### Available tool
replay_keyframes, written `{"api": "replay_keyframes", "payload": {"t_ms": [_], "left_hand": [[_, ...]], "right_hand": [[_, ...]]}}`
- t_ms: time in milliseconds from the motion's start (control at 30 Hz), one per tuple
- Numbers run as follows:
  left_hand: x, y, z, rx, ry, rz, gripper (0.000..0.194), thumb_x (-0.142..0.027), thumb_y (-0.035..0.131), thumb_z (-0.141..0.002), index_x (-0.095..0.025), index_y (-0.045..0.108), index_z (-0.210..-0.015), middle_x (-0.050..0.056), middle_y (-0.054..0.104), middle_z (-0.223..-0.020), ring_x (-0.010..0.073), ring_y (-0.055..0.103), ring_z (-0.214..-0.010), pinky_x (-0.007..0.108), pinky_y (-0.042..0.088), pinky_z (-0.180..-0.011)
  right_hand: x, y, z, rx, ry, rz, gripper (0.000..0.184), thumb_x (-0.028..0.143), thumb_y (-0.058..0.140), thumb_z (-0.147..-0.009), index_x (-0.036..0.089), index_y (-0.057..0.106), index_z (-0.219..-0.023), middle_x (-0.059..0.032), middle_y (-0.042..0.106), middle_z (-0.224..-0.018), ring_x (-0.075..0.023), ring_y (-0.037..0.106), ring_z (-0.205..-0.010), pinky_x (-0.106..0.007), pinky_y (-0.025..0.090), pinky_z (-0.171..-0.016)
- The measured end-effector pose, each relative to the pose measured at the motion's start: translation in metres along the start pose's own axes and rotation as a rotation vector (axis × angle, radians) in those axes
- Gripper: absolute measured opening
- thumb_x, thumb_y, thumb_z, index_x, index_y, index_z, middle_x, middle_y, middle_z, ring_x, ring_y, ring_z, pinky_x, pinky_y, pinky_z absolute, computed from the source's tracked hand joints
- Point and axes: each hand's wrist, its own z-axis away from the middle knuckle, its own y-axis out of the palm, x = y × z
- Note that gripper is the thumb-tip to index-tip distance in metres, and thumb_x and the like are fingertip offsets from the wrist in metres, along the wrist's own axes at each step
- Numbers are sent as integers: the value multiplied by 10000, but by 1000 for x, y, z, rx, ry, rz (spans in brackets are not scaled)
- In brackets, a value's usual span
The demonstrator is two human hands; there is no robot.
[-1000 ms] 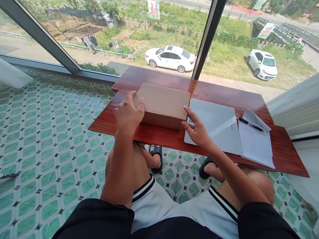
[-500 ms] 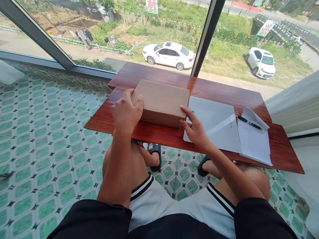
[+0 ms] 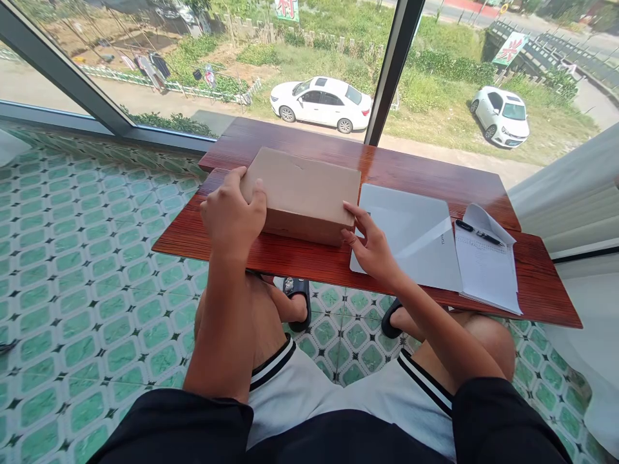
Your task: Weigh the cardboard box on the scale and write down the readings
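A closed brown cardboard box point(image 3: 304, 190) rests on the dark red wooden table point(image 3: 309, 259), left of its middle. My left hand point(image 3: 235, 209) grips the box's left end, thumb on the near top corner and fingers around the far side. At the opposite end, my right hand point(image 3: 370, 245) holds the near right corner between its fingertips and thumb. Just right of the box lies a closed silver-grey laptop point(image 3: 411, 232), partly behind my right hand.
An open notepad point(image 3: 486, 270) with its cover curled back lies right of the laptop, a black pen point(image 3: 478, 232) across it. Behind the table stands a large window with a dark frame post point(image 3: 389, 77). A pale curtain point(image 3: 575, 212) hangs at the right.
The whole view has shifted slightly, so everything appears a little further left and up. Both hands keep the same hold on the box.
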Motion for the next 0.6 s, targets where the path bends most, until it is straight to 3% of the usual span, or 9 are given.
{"api": "replay_keyframes", "payload": {"t_ms": [267,433,600], "left_hand": [[-13,-13,7,-44,13,42,516,-416,467,-965,-147,591,-1388,144,662,-1339,380,612,-1229,575,411,-1047],[-17,-16,14,-104,41,117,528,-467,453,-964,-276,480,-1456,47,646,-1368,330,614,-1248,527,422,-1038],[-31,-22,23,-118,58,162,478,-462,457,-949,-355,475,-1415,-22,634,-1381,279,596,-1285,473,438,-1045]], "right_hand": [[3,-6,-1,8,-31,-45,518,432,523,-982,314,430,-1478,-52,471,-1509,-232,464,-1411,-403,580,-1031],[13,-15,-2,-11,-32,-34,558,499,554,-960,338,429,-1479,-35,484,-1509,-236,506,-1364,-422,605,-1006],[29,-30,-2,-44,-33,-59,521,521,541,-965,289,486,-1429,-42,524,-1483,-226,519,-1360,-435,545,-1092]]}}
